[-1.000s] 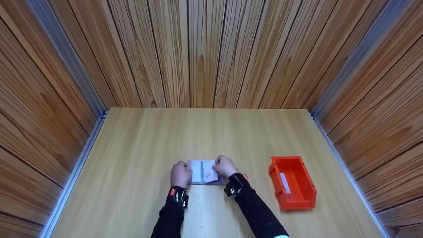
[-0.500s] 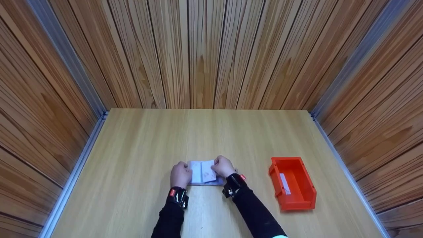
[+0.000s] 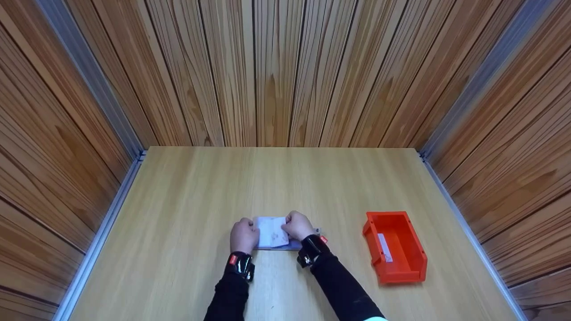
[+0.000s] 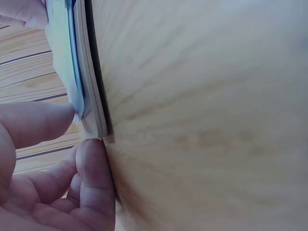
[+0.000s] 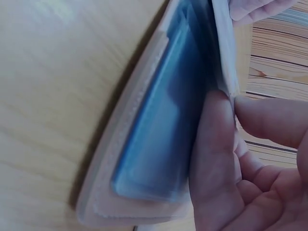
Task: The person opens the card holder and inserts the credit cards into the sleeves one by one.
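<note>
A small card holder lies open on the table between both hands, with a pale stitched cover and bluish clear plastic sleeves inside. My left hand grips its left edge, thumb on the leaves and a finger at the cover's corner in the left wrist view. My right hand pinches a pale leaf between thumb and forefinger, lifted off the sleeves on the right half. In the head view, that hand covers much of the right half of the holder.
An orange-red plastic bin with a white label on its inner side stands on the table to the right. Wood-plank walls with metal corner strips enclose the table at the back and sides.
The right hand has moved left with the pinched leaf, folding it over the left half and covering the gap between the leaves. The left hand has stayed in place.
</note>
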Demonstrator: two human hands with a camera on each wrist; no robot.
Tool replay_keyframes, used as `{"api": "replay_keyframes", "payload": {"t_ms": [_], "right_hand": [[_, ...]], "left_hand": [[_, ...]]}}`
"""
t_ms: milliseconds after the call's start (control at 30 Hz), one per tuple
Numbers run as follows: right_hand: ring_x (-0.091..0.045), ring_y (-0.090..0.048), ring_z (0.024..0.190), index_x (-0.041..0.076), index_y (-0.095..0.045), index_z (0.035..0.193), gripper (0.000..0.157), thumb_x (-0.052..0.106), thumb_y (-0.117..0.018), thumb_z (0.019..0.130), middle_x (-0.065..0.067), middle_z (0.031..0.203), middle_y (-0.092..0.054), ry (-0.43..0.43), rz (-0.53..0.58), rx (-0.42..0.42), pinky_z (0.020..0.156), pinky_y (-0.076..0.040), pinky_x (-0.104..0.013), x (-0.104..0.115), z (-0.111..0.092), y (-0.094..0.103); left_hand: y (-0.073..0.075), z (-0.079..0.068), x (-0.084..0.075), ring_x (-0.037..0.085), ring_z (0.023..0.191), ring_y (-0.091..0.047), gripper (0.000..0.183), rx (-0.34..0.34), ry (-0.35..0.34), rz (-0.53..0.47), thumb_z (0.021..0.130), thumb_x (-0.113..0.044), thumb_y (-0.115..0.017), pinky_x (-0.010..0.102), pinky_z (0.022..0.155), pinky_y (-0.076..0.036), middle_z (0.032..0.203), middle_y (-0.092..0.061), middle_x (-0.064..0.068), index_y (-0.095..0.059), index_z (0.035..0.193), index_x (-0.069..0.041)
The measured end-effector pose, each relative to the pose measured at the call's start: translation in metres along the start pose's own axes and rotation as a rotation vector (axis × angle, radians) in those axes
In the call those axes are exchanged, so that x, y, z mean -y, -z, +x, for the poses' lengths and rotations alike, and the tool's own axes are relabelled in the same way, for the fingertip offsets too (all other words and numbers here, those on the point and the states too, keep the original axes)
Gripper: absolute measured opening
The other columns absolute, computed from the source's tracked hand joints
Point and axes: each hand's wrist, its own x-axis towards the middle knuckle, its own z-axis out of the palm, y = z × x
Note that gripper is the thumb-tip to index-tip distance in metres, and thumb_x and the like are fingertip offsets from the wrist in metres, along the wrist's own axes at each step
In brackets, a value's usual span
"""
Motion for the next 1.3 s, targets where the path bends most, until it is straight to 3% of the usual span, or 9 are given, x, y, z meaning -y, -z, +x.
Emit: {"api": "replay_keyframes", "payload": {"t_ms": [233, 567, 800, 1033, 1300], "right_hand": [[-0.018, -0.051, 0.068, 0.008, -0.053, 0.075, 0.02, 0.007, -0.072, 0.081, 0.001, 0.07, -0.05, -0.01, -0.018, -0.017, 0.067, -0.045, -0.032, 0.001, 0.001, -0.001], [-0.018, -0.053, 0.068, 0.008, -0.051, 0.075, 0.021, 0.006, -0.071, 0.082, 0.0, 0.07, -0.051, -0.021, -0.008, -0.023, 0.067, -0.046, -0.032, 0.005, 0.0, -0.002], [-0.02, -0.059, 0.067, 0.008, -0.052, 0.076, 0.022, 0.008, -0.072, 0.082, 0.0, 0.07, -0.053, -0.029, -0.011, -0.035, 0.067, -0.049, -0.033, 0.009, -0.001, -0.006], [-0.02, -0.053, 0.068, 0.009, -0.052, 0.073, 0.023, 0.01, -0.073, 0.082, 0.0, 0.069, -0.051, 0.0, -0.08, -0.068, 0.067, -0.046, -0.035, 0.01, -0.001, -0.008], [-0.018, -0.061, 0.064, 0.006, -0.055, 0.078, 0.018, 0.008, -0.071, 0.085, -0.002, 0.072, -0.056, -0.049, -0.044, -0.009, 0.066, -0.05, -0.032, 0.014, -0.002, -0.01]], "left_hand": [[0.001, -0.001, 0.0, 0.039, 0.088, -0.065, 0.021, -0.002, -0.009, 0.001, 0.078, -0.004, -0.07, 0.05, 0.081, -0.05, 0.089, -0.068, 0.021, -0.068, 0.096, 0.007], [0.002, 0.001, -0.003, 0.037, 0.092, -0.065, 0.02, 0.034, 0.041, 0.001, 0.082, -0.003, -0.066, 0.049, 0.084, -0.05, 0.093, -0.068, 0.02, -0.068, 0.1, 0.007], [0.002, 0.0, -0.003, 0.037, 0.091, -0.065, 0.02, 0.034, 0.032, 0.005, 0.082, -0.003, -0.067, 0.049, 0.084, -0.05, 0.092, -0.068, 0.02, -0.068, 0.099, 0.006], [0.001, 0.0, -0.003, 0.039, 0.088, -0.065, 0.02, 0.003, -0.005, 0.031, 0.078, -0.004, -0.069, 0.049, 0.081, -0.05, 0.088, -0.068, 0.02, -0.068, 0.096, 0.006], [0.001, 0.001, -0.003, 0.037, 0.091, -0.065, 0.02, 0.054, 0.039, 0.033, 0.083, -0.004, -0.067, 0.049, 0.083, -0.051, 0.093, -0.069, 0.02, -0.068, 0.1, 0.007]]}}
